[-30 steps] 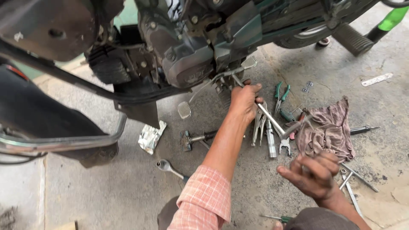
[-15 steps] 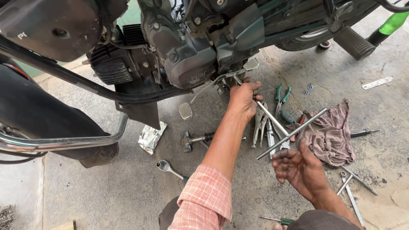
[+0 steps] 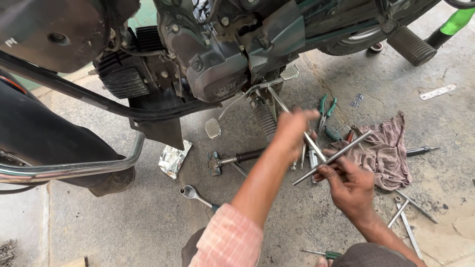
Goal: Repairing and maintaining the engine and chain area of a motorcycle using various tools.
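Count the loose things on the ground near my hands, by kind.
Green pliers: 1
Rag: 1
Hammer: 1
Ratchet: 1
Foil wrapper: 1
Green screwdriver: 1
Total: 6, not counting the rod in the right hand.

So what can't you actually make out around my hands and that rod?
Head view only:
- Left hand: motion-blurred, grip unclear.
- Metal rod: middle hidden by right hand.
- Spanners on the floor: covered by both hands.
- Motorcycle: cut off by top edge.
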